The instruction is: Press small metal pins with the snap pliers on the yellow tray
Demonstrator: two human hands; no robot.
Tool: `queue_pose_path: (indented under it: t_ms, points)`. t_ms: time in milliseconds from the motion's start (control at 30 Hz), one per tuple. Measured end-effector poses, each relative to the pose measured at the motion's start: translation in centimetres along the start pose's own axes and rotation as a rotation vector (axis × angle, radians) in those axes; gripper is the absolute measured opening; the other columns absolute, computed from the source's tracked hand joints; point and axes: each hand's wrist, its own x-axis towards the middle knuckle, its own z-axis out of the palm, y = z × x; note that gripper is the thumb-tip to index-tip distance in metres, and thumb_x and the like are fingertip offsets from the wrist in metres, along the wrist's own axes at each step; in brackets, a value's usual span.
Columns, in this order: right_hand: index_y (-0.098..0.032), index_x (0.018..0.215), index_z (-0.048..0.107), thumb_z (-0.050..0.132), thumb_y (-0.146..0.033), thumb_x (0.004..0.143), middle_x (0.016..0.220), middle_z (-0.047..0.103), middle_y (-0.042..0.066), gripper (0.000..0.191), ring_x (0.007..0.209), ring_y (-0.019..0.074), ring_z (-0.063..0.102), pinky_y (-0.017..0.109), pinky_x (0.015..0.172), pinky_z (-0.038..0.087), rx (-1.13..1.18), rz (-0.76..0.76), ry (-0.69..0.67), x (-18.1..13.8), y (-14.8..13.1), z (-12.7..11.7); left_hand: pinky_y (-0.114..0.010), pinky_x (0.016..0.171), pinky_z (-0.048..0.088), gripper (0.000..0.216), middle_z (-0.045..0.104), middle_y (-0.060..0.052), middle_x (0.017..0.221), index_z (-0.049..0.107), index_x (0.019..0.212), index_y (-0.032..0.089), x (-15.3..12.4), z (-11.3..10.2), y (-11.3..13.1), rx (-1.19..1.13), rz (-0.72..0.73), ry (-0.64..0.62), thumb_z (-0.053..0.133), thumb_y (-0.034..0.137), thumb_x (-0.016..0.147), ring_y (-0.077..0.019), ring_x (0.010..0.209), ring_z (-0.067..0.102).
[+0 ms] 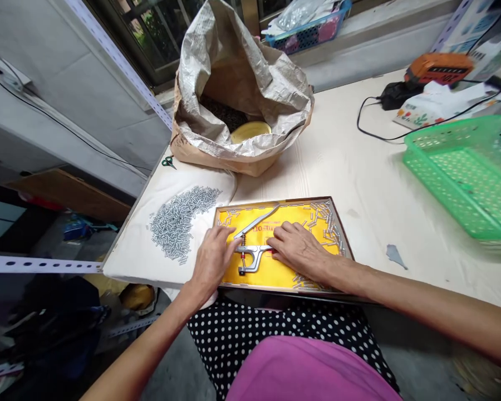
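Observation:
A pair of silver snap-fastener pliers with a spring and small red parts at its head is over the yellow-lined shallow tray. Its upper handle slants up and away from the lower one. My right hand has its fingers curled round the red-ended lower handle. At the pliers' head is my left hand, fingers bent and thumb close to the jaw; anything tiny between them is hidden. Loose small metal pins lie along the tray's sides. A heap of similar pins spreads over the white cloth.
Behind the tray stands a large open woven sack with dark small pieces and a yellow dish inside. Small scissors lie by the sack. To the right are a green basket, a black cable and an orange device.

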Motion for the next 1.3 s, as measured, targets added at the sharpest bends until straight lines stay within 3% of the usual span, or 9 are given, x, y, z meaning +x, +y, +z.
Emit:
queue_pose_path:
  t_ms: [167, 300, 467, 633, 767, 933, 1100, 1200, 1300]
  points:
    - [-0.018, 0.090, 0.056, 0.047, -0.021, 0.099, 0.091, 0.059, 0.005, 0.013, 0.081, 0.0196, 0.046, 0.033, 0.072, 0.034, 0.139, -0.005, 0.011, -0.1, 0.1, 1.9, -0.026, 0.064, 0.041, 0.033, 0.065, -0.004, 0.073, 0.065, 0.067, 0.018, -2.2, -1.0, -0.5, -0.021, -0.291, -0.172, 0.053, 0.036, 0.091, -0.0160, 0.068, 0.060]
    - [-0.019, 0.090, 0.052, 0.042, -0.021, 0.101, 0.093, 0.057, 0.005, 0.015, 0.080, 0.0186, 0.046, 0.032, 0.072, 0.035, 0.188, 0.004, 0.063, -0.1, -0.1, 2.9, -0.025, 0.056, 0.031, 0.037, 0.062, -0.001, 0.059, 0.063, 0.057, 0.018, -1.7, 0.5, 0.0, -0.093, -0.493, -0.334, 0.062, 0.044, 0.082, -0.0148, 0.059, 0.055]
    - [-0.020, 0.088, 0.050, 0.035, -0.023, 0.102, 0.090, 0.055, 0.005, 0.020, 0.078, 0.0181, 0.047, 0.032, 0.071, 0.039, 0.230, 0.013, 0.153, -0.6, 0.0, 1.6, -0.025, 0.050, 0.024, 0.045, 0.047, 0.003, 0.044, 0.052, 0.045, 0.019, -0.1, 0.7, -0.2, -0.136, -0.558, -0.356, 0.063, 0.049, 0.077, -0.0125, 0.049, 0.044]
    - [-0.020, 0.095, 0.049, 0.034, -0.024, 0.101, 0.090, 0.054, 0.007, 0.016, 0.078, 0.0184, 0.051, 0.032, 0.067, 0.043, 0.324, 0.138, 0.314, -2.6, 1.6, -1.3, -0.026, 0.059, 0.038, 0.034, 0.063, -0.001, 0.064, 0.065, 0.068, 0.017, -0.9, 0.7, 0.2, -0.211, -0.402, -0.220, 0.051, 0.039, 0.090, -0.0157, 0.063, 0.056]
    - [-0.020, 0.095, 0.049, 0.038, -0.023, 0.099, 0.087, 0.053, 0.006, 0.011, 0.079, 0.0189, 0.053, 0.034, 0.069, 0.045, 0.325, 0.177, 0.465, -4.2, 2.4, -3.0, -0.028, 0.075, 0.046, 0.011, 0.069, -0.006, 0.092, 0.066, 0.088, 0.018, -2.1, 2.5, 1.7, -0.125, -0.224, -0.264, 0.062, 0.028, 0.087, -0.0191, 0.084, 0.064]
    - [-0.021, 0.097, 0.051, 0.038, -0.025, 0.099, 0.087, 0.056, 0.007, 0.014, 0.079, 0.0200, 0.056, 0.035, 0.071, 0.046, 0.350, 0.186, 0.418, -4.9, 2.0, -2.9, -0.029, 0.081, 0.049, 0.018, 0.067, -0.007, 0.096, 0.065, 0.093, 0.019, -1.8, 2.6, 1.7, 0.019, -0.188, -0.262, 0.047, 0.018, 0.095, -0.0197, 0.092, 0.064]
    - [-0.021, 0.091, 0.053, 0.035, -0.025, 0.099, 0.083, 0.058, 0.006, 0.020, 0.072, 0.0191, 0.055, 0.034, 0.066, 0.043, 0.240, 0.117, 0.302, -3.9, 1.3, -0.8, -0.028, 0.071, 0.047, 0.023, 0.062, -0.006, 0.107, 0.068, 0.099, 0.022, -0.6, 0.0, -1.2, 0.212, -0.238, -0.117, 0.046, 0.022, 0.096, -0.0183, 0.085, 0.064]
    - [-0.021, 0.087, 0.053, 0.037, -0.022, 0.099, 0.080, 0.057, 0.005, 0.020, 0.072, 0.0188, 0.053, 0.033, 0.065, 0.040, 0.153, 0.077, 0.257, -3.0, 0.7, 0.7, -0.028, 0.072, 0.046, 0.025, 0.062, -0.007, 0.104, 0.071, 0.102, 0.021, 0.4, -1.7, -4.5, 0.238, -0.345, 0.041, 0.047, 0.024, 0.095, -0.0192, 0.085, 0.063]
    - [-0.021, 0.084, 0.052, 0.040, -0.019, 0.098, 0.080, 0.057, 0.005, 0.018, 0.072, 0.0194, 0.052, 0.033, 0.065, 0.039, 0.104, 0.049, 0.227, -2.4, 0.4, 2.0, -0.030, 0.076, 0.046, 0.024, 0.065, -0.008, 0.098, 0.073, 0.097, 0.017, 1.7, -2.5, -8.3, 0.202, -0.480, 0.117, 0.050, 0.024, 0.092, -0.0211, 0.088, 0.063]
